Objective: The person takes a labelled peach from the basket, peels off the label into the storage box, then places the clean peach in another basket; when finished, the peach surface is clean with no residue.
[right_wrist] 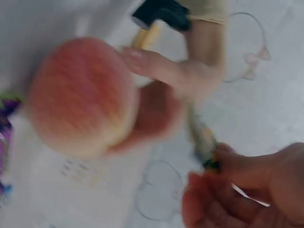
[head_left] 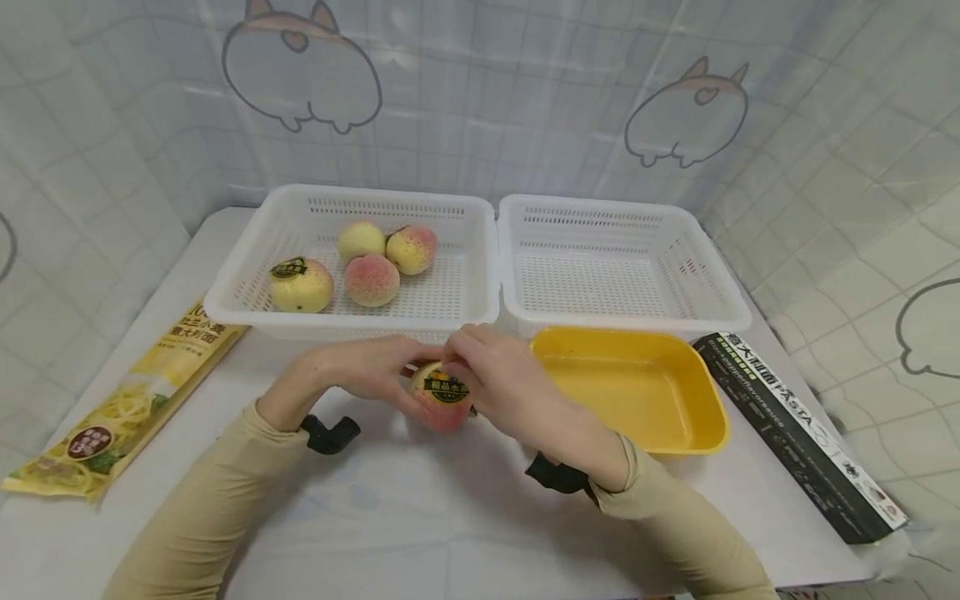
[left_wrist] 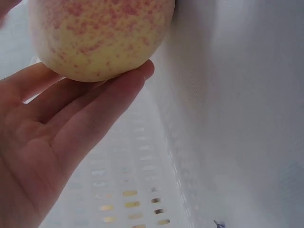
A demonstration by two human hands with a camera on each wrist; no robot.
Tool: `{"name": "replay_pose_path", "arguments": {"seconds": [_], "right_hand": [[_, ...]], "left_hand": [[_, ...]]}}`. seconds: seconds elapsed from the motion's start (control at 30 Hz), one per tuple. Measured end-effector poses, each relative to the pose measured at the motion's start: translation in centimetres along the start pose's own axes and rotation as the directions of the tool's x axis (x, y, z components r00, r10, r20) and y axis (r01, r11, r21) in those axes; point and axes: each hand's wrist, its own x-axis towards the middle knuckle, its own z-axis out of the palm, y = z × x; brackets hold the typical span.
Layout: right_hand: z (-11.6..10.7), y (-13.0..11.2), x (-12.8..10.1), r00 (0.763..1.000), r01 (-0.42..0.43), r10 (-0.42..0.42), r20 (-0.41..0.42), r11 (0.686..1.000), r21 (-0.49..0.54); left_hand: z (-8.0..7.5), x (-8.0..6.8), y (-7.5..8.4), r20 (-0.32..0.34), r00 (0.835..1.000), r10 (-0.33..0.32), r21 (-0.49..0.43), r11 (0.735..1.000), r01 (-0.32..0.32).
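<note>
Low over the table's middle, my left hand point(head_left: 372, 369) holds a pink and yellow peach point(head_left: 444, 417), its fingers and thumb around the fruit. In the left wrist view the fingers lie along the speckled yellow side of the peach point(left_wrist: 102, 45). Close beside it is my right hand point(head_left: 501, 385). In the right wrist view, its thumb and fingers pinch a thin dark green and gold label point(right_wrist: 204, 142), blurred. The black and gold label point(head_left: 446, 386) overlaps the peach's front in the head view.
Behind the hands, a white basket point(head_left: 348, 319) contains several peaches, one with a label point(head_left: 288, 267). Another white basket point(head_left: 622, 322) stands right of it. A yellow tub point(head_left: 637, 408) sits by the right hand. A pasta packet point(head_left: 127, 404) lies left, a black pasta box point(head_left: 798, 433) right.
</note>
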Motion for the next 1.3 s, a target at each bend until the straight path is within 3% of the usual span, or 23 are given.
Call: {"name": "replay_pose_path", "arguments": {"seconds": [0.1, 0.2, 0.3, 0.4, 0.57, 0.7, 0.77, 0.93, 1.0, 1.13, 1.3], "right_hand": [[-2.3, 0.4, -0.1, 0.999, -0.028, 0.03, -0.018, 0.995, 0.099], [-4.8, 2.0, -0.3, 0.99, -0.132, 0.126, 0.062, 0.985, 0.108], [-6.8, 4.5, -1.0, 0.953, -0.256, 0.245, 0.177, 0.966, 0.044], [-7.8, 7.2, -2.0, 0.904, -0.316, 0.313, 0.29, 0.948, -0.036], [-6.8, 10.2, -3.3, 0.839, -0.31, 0.321, 0.44, 0.946, -0.098], [-5.2, 11.5, -3.8, 0.797, -0.323, 0.335, 0.503, 0.94, -0.113], [-4.3, 12.1, -4.0, 0.793, -0.303, 0.332, 0.512, 0.942, -0.142], [-2.6, 12.7, -4.1, 0.819, -0.159, 0.272, 0.506, 0.954, -0.255], [-2.2, 12.8, -4.1, 0.817, -0.117, 0.259, 0.514, 0.949, -0.292], [-2.0, 13.2, -4.1, 0.791, -0.105, 0.26, 0.554, 0.949, -0.296], [-2.4, 13.8, -4.1, 0.74, -0.197, 0.304, 0.6, 0.951, -0.239]], "left_hand": [[-0.1, -0.1, 0.0, 0.007, 0.999, -0.038, 0.005, 0.999, 0.038], [-0.1, -0.2, 0.2, 0.006, 0.999, -0.049, 0.006, 0.999, 0.049], [0.0, -0.3, 0.4, 0.004, 0.999, -0.049, 0.001, 0.999, 0.049], [0.0, -0.3, 0.5, -0.002, 0.999, -0.049, 0.029, 0.998, 0.049], [-0.1, -0.6, 0.5, -0.007, 0.999, -0.046, 0.054, 0.997, 0.046], [-0.1, -0.5, 0.5, -0.003, 0.999, -0.046, 0.048, 0.998, 0.046], [0.0, -0.3, 0.4, 0.0, 0.999, -0.043, 0.044, 0.998, 0.043], [0.1, -0.4, 0.5, 0.001, 0.998, -0.06, 0.034, 0.998, 0.06], [0.1, -0.4, 0.6, -0.001, 0.998, -0.071, 0.035, 0.997, 0.071], [0.1, -0.3, 0.6, 0.001, 0.997, -0.082, 0.031, 0.996, 0.081], [0.1, -0.3, 0.7, 0.005, 0.996, -0.093, 0.024, 0.995, 0.092]]}}
